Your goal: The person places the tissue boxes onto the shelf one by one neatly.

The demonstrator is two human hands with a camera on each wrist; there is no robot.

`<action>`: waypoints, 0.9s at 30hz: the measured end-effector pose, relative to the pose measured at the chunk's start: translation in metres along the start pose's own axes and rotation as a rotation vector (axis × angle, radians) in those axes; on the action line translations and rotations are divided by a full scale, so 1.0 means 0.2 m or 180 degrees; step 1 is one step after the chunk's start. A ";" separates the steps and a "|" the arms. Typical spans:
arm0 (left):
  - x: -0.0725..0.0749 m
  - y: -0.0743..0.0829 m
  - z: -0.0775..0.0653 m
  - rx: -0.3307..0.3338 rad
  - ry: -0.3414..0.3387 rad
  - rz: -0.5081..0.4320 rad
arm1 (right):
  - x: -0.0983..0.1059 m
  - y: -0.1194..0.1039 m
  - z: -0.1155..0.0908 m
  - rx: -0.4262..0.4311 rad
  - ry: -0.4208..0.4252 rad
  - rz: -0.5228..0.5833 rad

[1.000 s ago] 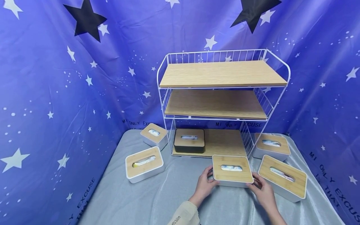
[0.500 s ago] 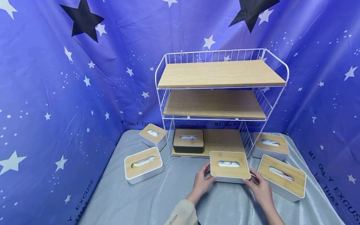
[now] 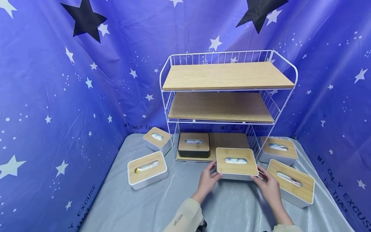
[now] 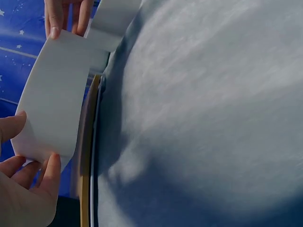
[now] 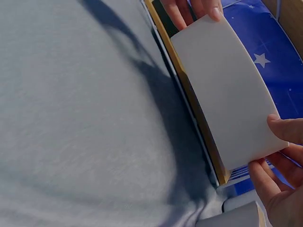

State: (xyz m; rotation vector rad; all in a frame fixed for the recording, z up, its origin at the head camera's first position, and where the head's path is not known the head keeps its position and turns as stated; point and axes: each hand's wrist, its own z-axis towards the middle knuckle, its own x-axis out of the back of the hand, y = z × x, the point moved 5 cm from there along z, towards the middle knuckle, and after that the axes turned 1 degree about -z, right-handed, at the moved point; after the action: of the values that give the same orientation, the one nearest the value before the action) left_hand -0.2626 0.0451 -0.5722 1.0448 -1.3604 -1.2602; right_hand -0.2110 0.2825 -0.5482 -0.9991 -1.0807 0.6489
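Both hands share a white box [image 3: 236, 169] with a wooden lid, held at the front edge of the bottom shelf [image 3: 229, 141], toward its right corner; I cannot tell whether it touches. The left hand [image 3: 206, 183] pinches its left end between thumb and fingers, the right hand [image 3: 269, 187] its right end likewise. Something pale and patterned shows in its slot. A black box [image 3: 193, 154] sits at the shelf's left end, pale contents showing. On the grey table [image 3: 130, 209], a rear-left box [image 3: 149, 136] and a front-left box [image 3: 139, 183] stand near the left edge, the latter's contents white with yellow; a rear-right box [image 3: 290, 148] and a front-right box [image 3: 302, 187] stand near the right edge, both filled.
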 end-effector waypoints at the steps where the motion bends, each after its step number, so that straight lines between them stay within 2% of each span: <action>1: 0.00 0.01 0.02 -0.0020 0.0002 0.0030 | 0.00 -0.01 0.02 0.0009 0.0018 0.0010; 9: 0.01 0.05 0.15 -0.0134 0.0010 0.0137 | -0.04 -0.03 0.14 0.0010 0.0117 0.0102; 17: 0.01 0.04 0.24 -0.0201 0.0028 0.0030 | -0.10 0.00 0.23 -0.0068 0.0136 0.0156; 27: -0.01 0.00 0.31 -0.0064 0.0119 0.0121 | -0.15 0.02 0.27 -0.0195 0.0266 0.0292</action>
State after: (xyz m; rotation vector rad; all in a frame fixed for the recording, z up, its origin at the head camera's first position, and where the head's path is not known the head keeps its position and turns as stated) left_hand -0.3236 0.0562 -0.5726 1.0194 -1.3307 -1.2184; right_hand -0.2723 0.2772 -0.5571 -1.1245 -0.9907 0.6457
